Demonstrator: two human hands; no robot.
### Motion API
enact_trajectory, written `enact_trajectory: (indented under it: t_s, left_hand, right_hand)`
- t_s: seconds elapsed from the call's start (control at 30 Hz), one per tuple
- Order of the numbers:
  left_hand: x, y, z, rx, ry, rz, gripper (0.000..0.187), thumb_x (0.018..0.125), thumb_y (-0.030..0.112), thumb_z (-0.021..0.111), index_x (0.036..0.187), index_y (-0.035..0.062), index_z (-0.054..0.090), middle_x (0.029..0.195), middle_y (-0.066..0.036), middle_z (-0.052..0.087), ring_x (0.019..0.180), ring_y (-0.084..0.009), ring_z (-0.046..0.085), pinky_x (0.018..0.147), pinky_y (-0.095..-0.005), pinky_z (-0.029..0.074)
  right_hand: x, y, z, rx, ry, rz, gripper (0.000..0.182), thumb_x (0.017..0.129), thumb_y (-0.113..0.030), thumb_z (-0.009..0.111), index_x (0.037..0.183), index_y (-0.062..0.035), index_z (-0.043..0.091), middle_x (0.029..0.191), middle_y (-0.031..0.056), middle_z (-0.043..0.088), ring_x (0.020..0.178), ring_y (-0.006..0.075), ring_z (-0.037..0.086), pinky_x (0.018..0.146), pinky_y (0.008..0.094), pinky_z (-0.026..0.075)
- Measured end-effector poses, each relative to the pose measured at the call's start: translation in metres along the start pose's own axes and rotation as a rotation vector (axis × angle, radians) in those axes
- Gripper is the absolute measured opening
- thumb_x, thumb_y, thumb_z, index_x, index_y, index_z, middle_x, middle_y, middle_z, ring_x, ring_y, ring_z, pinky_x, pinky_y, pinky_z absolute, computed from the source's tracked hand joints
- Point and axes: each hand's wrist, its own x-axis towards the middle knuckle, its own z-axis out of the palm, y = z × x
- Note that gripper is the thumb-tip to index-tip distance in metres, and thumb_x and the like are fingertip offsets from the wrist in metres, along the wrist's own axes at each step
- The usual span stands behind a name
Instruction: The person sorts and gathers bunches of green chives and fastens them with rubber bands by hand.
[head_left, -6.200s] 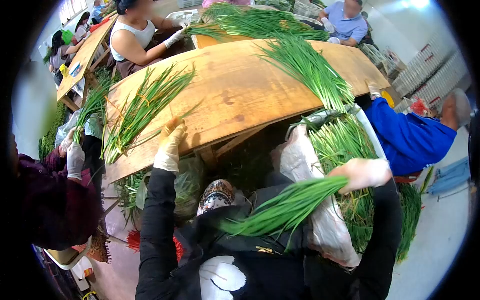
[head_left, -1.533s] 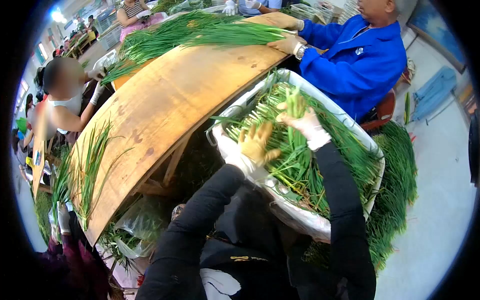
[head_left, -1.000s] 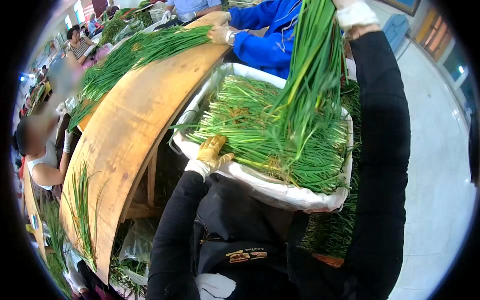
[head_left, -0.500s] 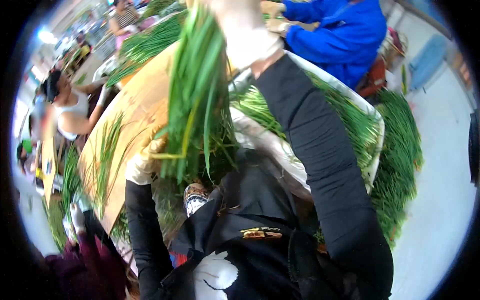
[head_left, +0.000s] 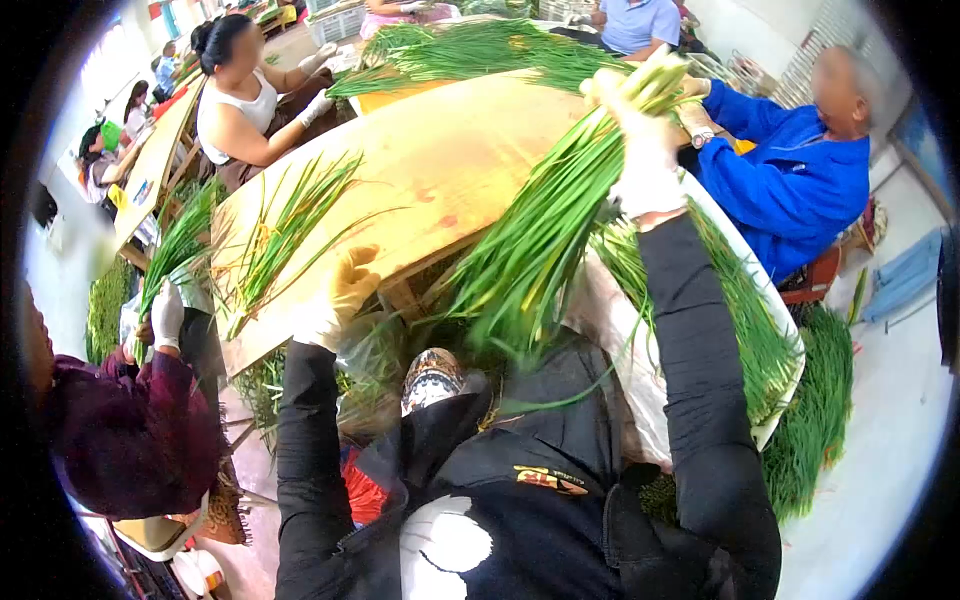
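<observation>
My right hand, in a white glove, grips a thick bunch of garlic chives near its pale stem ends. The long green leaves hang down to the left over my lap, their tips blurred. My left hand, in a pale yellowish glove, is apart from the bunch at the near edge of the wooden board. Its fingers are partly curled and spread, with nothing visible in them. A few loose chives lie on the board beyond that hand.
At my right stands a white-lined bin of chives, with another chive pile on the floor beside it. A person in a blue jacket sits across. One in maroon holds chives at left. More chives lie at the board's far side.
My right hand has carried the chive bunch right and away from my left hand. The left hand's fingers have opened, and my view has turned, showing more of the board.
</observation>
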Motion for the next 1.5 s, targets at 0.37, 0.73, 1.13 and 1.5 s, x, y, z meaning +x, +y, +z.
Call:
enact_trajectory:
  t_s: [0.37, 0.73, 1.13, 1.5]
  left_hand:
    - [0.033, 0.111, 0.027, -0.602, -0.554, 0.056, 0.067, 0.081, 0.057, 0.038, 0.119, 0.002, 0.042, 0.098, -0.014, 0.059, 0.083, -0.0182, 0.059, 0.071, -0.0241, 0.044]
    - [0.086, -0.02, 0.003, -0.604, 0.032, -0.223, 0.08, 0.073, 0.062, 0.048, 0.123, 0.0019, 0.032, 0.119, -0.016, 0.045, 0.103, -0.0252, 0.047, 0.087, -0.0363, 0.039]
    - [0.146, -0.035, 0.036, -0.656, 0.264, -0.349, 0.059, 0.079, 0.045, 0.054, 0.122, 0.0087, 0.039, 0.116, -0.01, 0.047, 0.102, -0.0233, 0.046, 0.087, -0.037, 0.037]
    - [0.175, 0.009, 0.081, -0.974, -0.115, -0.368, 0.033, 0.078, 0.028, 0.062, 0.101, 0.0048, 0.056, 0.087, -0.006, 0.061, 0.076, -0.0147, 0.057, 0.067, -0.0291, 0.048]
  right_hand:
    - [-0.009, -0.078, 0.093, -0.188, -1.025, -1.076, 0.033, 0.069, -0.006, 0.063, 0.101, -0.0069, 0.056, 0.089, 0.0049, 0.062, 0.075, 0.0147, 0.061, 0.062, 0.0278, 0.049]
    - [-0.026, 0.068, 0.083, -1.114, -1.486, -1.351, 0.037, 0.077, -0.022, 0.044, 0.113, -0.017, 0.036, 0.126, 0.0071, 0.033, 0.121, 0.0215, 0.028, 0.102, 0.0414, 0.022]
    - [0.023, 0.186, -0.029, -0.71, -0.5, 0.381, 0.047, 0.085, -0.036, 0.043, 0.12, -0.0051, 0.04, 0.112, 0.0142, 0.052, 0.102, 0.0248, 0.051, 0.085, 0.0326, 0.041]
    - [-0.015, 0.182, 0.084, -0.023, -0.784, 0.674, 0.077, 0.066, -0.056, 0.063, 0.115, 0.0008, 0.045, 0.111, 0.0112, 0.051, 0.103, 0.0196, 0.046, 0.089, 0.0311, 0.033]
